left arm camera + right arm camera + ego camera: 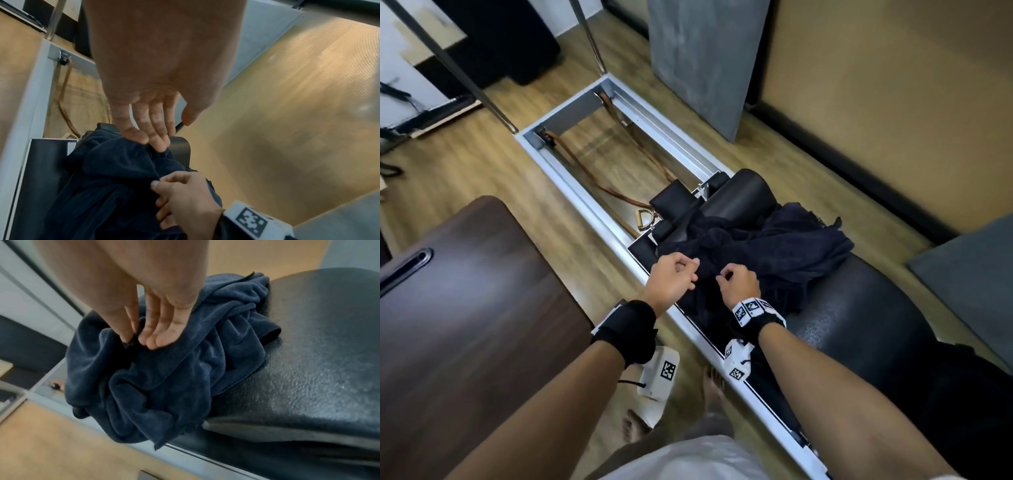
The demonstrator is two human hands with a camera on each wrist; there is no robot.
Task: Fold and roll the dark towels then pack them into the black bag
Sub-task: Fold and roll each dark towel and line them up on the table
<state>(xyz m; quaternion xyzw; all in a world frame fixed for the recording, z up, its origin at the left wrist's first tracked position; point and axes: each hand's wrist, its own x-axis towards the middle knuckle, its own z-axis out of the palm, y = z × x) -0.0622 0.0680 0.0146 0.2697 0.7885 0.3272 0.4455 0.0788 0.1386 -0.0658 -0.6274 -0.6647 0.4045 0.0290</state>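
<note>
A heap of crumpled dark navy towels [774, 246] lies on a black padded bench [859, 308], its near edge hanging over the metal rail. My left hand [674, 277] sits at the heap's left edge, fingertips curled on a fold [152, 142] with the thumb apart. Beside it my right hand [736, 284] pinches a towel fold between thumb and fingers [135, 337]. The towels [174, 369] are loose and unfolded. A black mass [962, 394] lies at the pad's near right; I cannot tell whether it is the bag.
The bench rides in a long silver frame [571, 171] with brown straps and a handle [643, 219]. A dark wooden table [465, 325] stands close on the left. Grey mats [702, 61] lean on the wall. My feet in white slippers [654, 411] stand below.
</note>
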